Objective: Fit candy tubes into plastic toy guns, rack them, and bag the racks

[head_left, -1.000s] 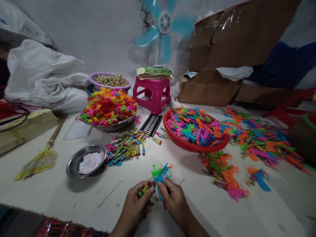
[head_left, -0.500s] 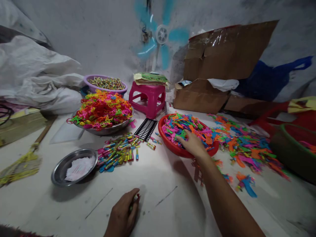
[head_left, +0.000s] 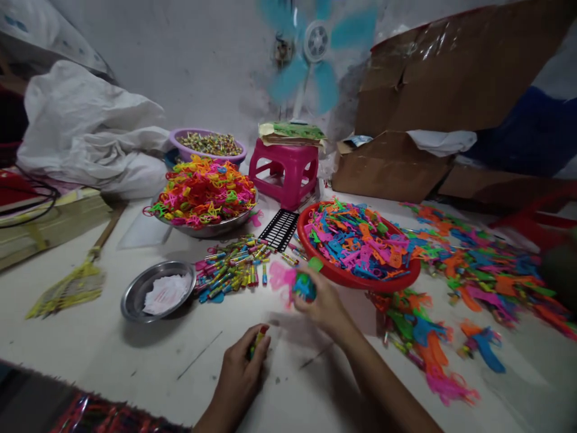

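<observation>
My left hand (head_left: 246,361), low in the middle above the white table, is closed around a small yellow and green tube (head_left: 258,341) with a red end. To its upper right, my right hand (head_left: 322,304) grips a blurred bunch of plastic pieces: a pink one (head_left: 283,278), a blue-green round one and a green tip. Behind that hand stands the red basin (head_left: 351,278), heaped with pink, blue and orange plastic pieces. A pile of small colourful tubes (head_left: 234,267) lies left of my right hand, beside a black slotted rack (head_left: 280,230).
At left are a steel bowl with paper slips (head_left: 167,293), a yellow fly swatter (head_left: 74,288) and a heaped metal basin (head_left: 216,228). Behind: pink stool (head_left: 288,180), spinning fan (head_left: 317,42), cartons (head_left: 387,174). Coloured pieces (head_left: 487,264) spread over the right side.
My right hand has come out of the red basin toward my left hand, now with plastic pieces in it. My left hand still holds its tube, now more visible. The view has shifted.
</observation>
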Available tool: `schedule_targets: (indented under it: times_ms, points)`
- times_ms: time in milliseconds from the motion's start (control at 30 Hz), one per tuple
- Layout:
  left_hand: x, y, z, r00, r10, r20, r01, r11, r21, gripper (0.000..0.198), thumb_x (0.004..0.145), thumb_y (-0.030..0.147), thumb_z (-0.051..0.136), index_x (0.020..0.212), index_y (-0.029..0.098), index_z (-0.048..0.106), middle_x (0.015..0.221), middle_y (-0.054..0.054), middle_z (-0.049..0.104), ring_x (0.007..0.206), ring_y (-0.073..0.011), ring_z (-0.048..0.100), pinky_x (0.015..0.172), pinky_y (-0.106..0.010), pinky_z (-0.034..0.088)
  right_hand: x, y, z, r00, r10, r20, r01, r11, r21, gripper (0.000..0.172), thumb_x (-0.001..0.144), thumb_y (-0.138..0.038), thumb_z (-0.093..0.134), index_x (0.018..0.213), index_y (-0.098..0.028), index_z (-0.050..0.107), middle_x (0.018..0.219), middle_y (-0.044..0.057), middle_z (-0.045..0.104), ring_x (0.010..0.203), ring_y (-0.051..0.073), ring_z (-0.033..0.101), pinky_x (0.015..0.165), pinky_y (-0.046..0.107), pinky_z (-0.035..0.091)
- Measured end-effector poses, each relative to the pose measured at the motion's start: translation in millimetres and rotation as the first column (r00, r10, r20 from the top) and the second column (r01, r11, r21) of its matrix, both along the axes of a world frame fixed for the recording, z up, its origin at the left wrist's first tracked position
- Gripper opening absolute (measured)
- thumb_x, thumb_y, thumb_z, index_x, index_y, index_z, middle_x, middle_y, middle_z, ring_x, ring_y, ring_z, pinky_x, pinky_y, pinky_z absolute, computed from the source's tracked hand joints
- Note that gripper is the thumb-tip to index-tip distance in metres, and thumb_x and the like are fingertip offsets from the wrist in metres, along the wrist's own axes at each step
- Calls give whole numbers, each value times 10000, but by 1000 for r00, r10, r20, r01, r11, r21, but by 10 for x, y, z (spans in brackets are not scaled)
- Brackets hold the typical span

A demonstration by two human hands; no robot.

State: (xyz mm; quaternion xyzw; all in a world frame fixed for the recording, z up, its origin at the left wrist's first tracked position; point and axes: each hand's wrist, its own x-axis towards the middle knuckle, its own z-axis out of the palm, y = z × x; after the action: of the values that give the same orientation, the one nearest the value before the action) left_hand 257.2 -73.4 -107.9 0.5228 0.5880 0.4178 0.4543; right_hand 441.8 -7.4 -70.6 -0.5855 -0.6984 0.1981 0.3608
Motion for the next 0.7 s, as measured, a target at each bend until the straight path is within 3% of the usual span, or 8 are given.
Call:
schedule_targets:
  times_ms: [100, 233, 333, 467, 567, 633, 700]
  points:
    - [-3, 33, -8, 999, -39, 33, 40, 999, -35, 369, 695, 459, 574, 917, 178, 667, 583, -7, 610, 579, -163, 556, 522, -210, 419, -55, -179, -329, 987, 159, 8, -154, 968, -198, 565, 662, -195, 602, 1217, -211, 493, 1014, 74, 606, 894, 208, 572, 794, 327, 456]
    - [0, 37, -75, 994, -107, 19, 108, 993, -47, 384, 777, 452, 486, 1033, 188, 597, 613, 4, 589, 529, -118, 513, 489, -191, 383, 111, -247, -494, 990, 106, -88, -122, 973, -194, 538, 670, -174, 614, 1196, -232, 519, 1127, 85, 576, 1030, 234, 526, 886, 372, 405]
    - [31, 9, -98, 980, -78, 183, 104, 985, -135, 425, 764, 489, 493, 1059, 186, 534, 668, 1, 593, 431, -81, 467, 385, -175, 313, 152, -341, -437, 969, 42, -242, -84, 983, -166, 407, 710, -248, 608, 1114, -206, 578, 1085, 87, 599, 984, 234, 550, 854, 366, 425]
    - [87, -27, -25, 897, -36, 441, 174, 946, -275, 479, 682, 505, 594, 1014, 165, 540, 566, 32, 558, 340, -41, 392, 327, -152, 217, -16, -544, -294, 873, -17, -487, -127, 957, -261, 420, 754, -332, 573, 1150, -196, 537, 951, 73, 637, 781, 193, 600, 674, 314, 490]
    - [119, -43, 75, 852, -48, 522, 259, 904, -340, 508, 687, 521, 582, 1034, 157, 510, 422, 65, 508, 242, -21, 263, 280, -149, 141, -168, -656, -178, 844, 15, -536, -183, 948, -262, 398, 720, -287, 620, 1109, -216, 575, 1020, 61, 625, 884, 204, 586, 771, 331, 469]
    - [130, -51, 135, 839, 2, 544, 227, 908, -352, 538, 640, 498, 642, 1032, 162, 493, 366, 89, 464, 233, -24, 268, 273, -135, 140, -219, -698, -111, 853, 68, -517, -229, 939, -255, 379, 691, -240, 653, 1068, -236, 611, 1063, 47, 618, 986, 217, 551, 863, 345, 424]
    - [128, -52, 177, 825, 70, 561, 166, 919, -358, 568, 583, 456, 704, 1022, 169, 485, 327, 117, 406, 239, -29, 293, 277, -120, 166, -216, -719, -73, 829, 96, -551, -281, 923, -262, 425, 668, -231, 679, 1086, -247, 605, 1026, 42, 634, 949, 215, 569, 831, 342, 443]
